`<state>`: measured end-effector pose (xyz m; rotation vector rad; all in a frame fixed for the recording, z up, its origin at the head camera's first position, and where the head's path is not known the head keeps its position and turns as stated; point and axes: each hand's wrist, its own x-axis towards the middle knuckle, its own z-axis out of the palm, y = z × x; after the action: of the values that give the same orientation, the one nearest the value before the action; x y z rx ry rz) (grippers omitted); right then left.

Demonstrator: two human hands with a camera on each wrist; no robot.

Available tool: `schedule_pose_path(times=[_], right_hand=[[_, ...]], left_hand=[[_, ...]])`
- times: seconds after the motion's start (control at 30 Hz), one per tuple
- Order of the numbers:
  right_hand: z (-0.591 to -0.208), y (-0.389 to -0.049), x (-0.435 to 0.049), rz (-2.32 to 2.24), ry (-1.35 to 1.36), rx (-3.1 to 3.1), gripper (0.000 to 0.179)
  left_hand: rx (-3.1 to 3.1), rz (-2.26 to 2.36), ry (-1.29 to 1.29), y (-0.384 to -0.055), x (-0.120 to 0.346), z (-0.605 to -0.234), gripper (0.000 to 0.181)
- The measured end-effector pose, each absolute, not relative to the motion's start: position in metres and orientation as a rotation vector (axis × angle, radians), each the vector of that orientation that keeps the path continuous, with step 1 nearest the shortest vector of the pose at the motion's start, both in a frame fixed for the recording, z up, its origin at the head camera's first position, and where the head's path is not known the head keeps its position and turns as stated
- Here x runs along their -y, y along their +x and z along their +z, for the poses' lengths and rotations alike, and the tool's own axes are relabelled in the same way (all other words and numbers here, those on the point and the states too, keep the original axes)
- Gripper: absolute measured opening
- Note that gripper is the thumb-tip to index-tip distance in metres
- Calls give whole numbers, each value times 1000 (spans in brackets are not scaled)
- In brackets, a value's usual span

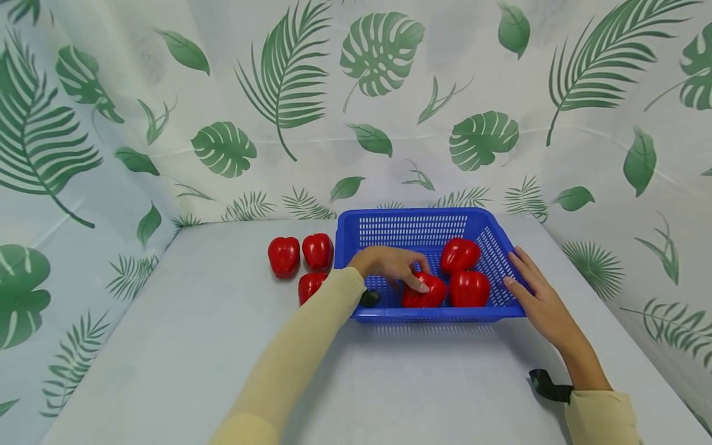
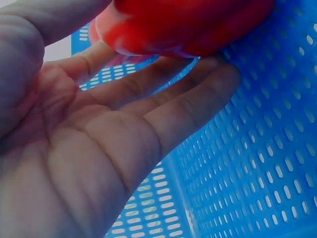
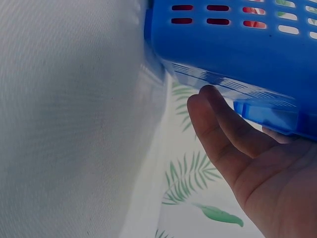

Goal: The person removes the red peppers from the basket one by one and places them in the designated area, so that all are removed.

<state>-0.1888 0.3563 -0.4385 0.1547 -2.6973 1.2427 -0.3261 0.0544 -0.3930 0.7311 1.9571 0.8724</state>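
Observation:
My left hand (image 1: 397, 266) reaches down into a blue plastic basket (image 1: 411, 213) and holds a red bell pepper (image 1: 425, 292). In the left wrist view the glossy pepper (image 2: 183, 25) lies against the fingers, and the basket's slotted wall (image 2: 277, 119) is close beside them. Two more red peppers sit in the basket to the right, one behind (image 1: 460, 255) and one in front (image 1: 470, 289). My right hand (image 1: 539, 300) holds the basket's right rim, thumb over the edge. In the right wrist view its fingers (image 3: 218, 129) extend along the outer wall.
On the white table (image 1: 183, 321), left of the basket, stand three red peppers: one far left (image 1: 284, 257), one beside it (image 1: 318, 251), and one nearer (image 1: 311, 287), partly behind my left sleeve (image 1: 300, 346). A leaf-print cloth (image 1: 411, 142) hangs behind and at both sides.

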Motion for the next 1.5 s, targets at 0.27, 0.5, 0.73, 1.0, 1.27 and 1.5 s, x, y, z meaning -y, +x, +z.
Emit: schedule_pose_path(times=[0.27, 0.5, 0.73, 1.0, 1.27, 1.5], right_hand=[[-439, -188, -356, 1251, 159, 2689, 69], [-438, -188, -356, 1254, 162, 2683, 68], [-437, -187, -354, 1261, 157, 2694, 68], [-436, -188, -353, 1251, 149, 2708, 68], [-437, -188, -354, 1240, 133, 2724, 69], [-436, -188, -353, 1246, 137, 2717, 69]], left_hand=[[-1980, 984, 723, -325, -54, -390, 34], [-1961, 1118, 751, -325, -49, -387, 34], [-1994, 1192, 773, -325, -41, -380, 34], [-2043, 1222, 794, -325, -28, -367, 36], [-2068, 1243, 794, -326, -14, -359, 40], [-2106, 1260, 804, -326, 1, -354, 45]])
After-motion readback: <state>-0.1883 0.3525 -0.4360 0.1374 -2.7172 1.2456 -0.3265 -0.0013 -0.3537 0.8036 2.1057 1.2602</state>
